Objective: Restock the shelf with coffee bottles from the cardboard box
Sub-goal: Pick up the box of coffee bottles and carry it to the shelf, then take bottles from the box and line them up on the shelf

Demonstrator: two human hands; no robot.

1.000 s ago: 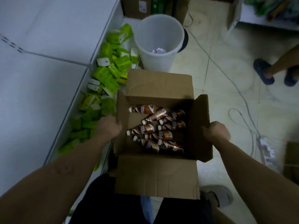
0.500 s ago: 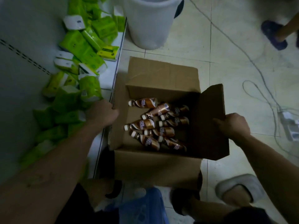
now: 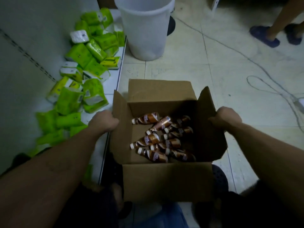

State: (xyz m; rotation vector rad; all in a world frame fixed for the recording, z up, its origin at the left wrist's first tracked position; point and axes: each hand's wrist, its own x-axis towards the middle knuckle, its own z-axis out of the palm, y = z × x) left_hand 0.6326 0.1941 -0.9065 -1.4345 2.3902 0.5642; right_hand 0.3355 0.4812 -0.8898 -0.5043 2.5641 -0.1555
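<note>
We see small brown-and-cream coffee bottles (image 3: 152, 139) with white caps lying jumbled on their sides in the open brown cardboard box (image 3: 166, 181) on the pale tiled floor (image 3: 222, 66), our left hand (image 3: 102, 120) and right hand (image 3: 227, 116) apart, each clamped on a side flap.

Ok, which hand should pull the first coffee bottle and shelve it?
Probably left. The left hand grips the box flap beside the shelf; the bottles lie nearer it. The right hand holds the far flap.
</note>
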